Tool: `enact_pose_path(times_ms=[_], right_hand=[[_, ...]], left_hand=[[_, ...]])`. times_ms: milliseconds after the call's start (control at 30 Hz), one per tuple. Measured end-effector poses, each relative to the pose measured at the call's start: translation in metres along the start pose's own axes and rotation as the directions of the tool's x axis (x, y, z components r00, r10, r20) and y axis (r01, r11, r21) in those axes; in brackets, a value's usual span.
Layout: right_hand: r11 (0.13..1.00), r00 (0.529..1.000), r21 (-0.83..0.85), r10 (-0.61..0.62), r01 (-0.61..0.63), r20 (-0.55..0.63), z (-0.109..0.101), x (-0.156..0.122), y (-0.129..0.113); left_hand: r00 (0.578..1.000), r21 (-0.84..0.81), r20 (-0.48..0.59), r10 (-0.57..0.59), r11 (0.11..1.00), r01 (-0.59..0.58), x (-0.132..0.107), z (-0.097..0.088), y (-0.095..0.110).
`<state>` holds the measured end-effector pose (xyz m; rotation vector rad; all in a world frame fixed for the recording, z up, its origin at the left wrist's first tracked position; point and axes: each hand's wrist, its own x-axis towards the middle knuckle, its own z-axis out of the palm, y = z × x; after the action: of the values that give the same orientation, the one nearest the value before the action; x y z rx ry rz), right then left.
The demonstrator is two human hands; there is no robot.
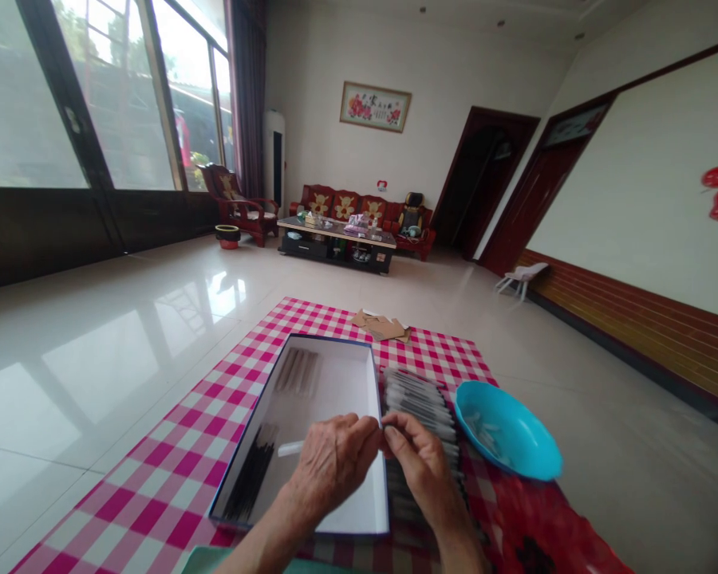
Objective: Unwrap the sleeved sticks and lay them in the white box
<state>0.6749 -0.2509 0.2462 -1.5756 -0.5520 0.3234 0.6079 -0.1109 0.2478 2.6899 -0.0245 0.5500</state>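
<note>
My left hand (332, 462) and my right hand (419, 462) meet over the right rim of a shallow blue-edged white box (335, 383). Both hands are pinched together at the fingertips on something small that I cannot make out. A thin white stick (290, 449) pokes out from under the left hand. Inside the box lie two small groups of thin dark sticks (296, 371). A long row of dark, grey-tipped sticks (422, 399) lies just right of the box, partly under my right hand.
A red and white checked cloth (173, 478) covers the table. A turquoise bowl (508, 430) stands to the right. Brown cardboard pieces (381, 325) lie at the far edge. Beyond are shiny floor tiles, a coffee table (335, 243) and red sofas (359, 209).
</note>
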Motion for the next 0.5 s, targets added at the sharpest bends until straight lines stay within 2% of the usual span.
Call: enact_pose_path(times_ms=[133,233,300,367,433,500], right_hand=[[1.000,1.000,-0.002,0.005,-0.005,0.029,0.002,0.001,-0.006],[0.998,0.997,0.021,0.054,-0.053,-0.052,-0.011,0.000,-0.007],[0.998,0.991,-0.034,0.056,-0.060,-0.125,-0.032,-0.005,-0.006],[0.974,0.982,-0.208,0.046,-0.085,-0.184,-0.064,-0.014,-0.005],[0.867,0.967,-0.475,0.026,-0.149,-0.255,-0.102,-0.029,-0.001],[0.705,0.948,-0.671,0.007,-0.230,-0.317,-0.140,-0.045,0.006]], left_hand=[[0.999,-0.007,-0.020,0.027,1.000,-0.027,0.000,0.000,-0.002],[0.998,-0.014,-0.045,0.038,0.999,-0.039,0.001,-0.001,-0.004],[0.997,-0.025,-0.057,0.048,0.998,-0.050,0.002,-0.002,-0.004],[0.996,-0.033,-0.061,0.061,0.997,-0.063,0.002,-0.003,-0.004],[0.995,-0.033,-0.058,0.076,0.996,-0.078,0.002,-0.003,-0.003],[0.995,-0.028,-0.049,0.090,0.995,-0.091,0.001,-0.002,-0.002]])
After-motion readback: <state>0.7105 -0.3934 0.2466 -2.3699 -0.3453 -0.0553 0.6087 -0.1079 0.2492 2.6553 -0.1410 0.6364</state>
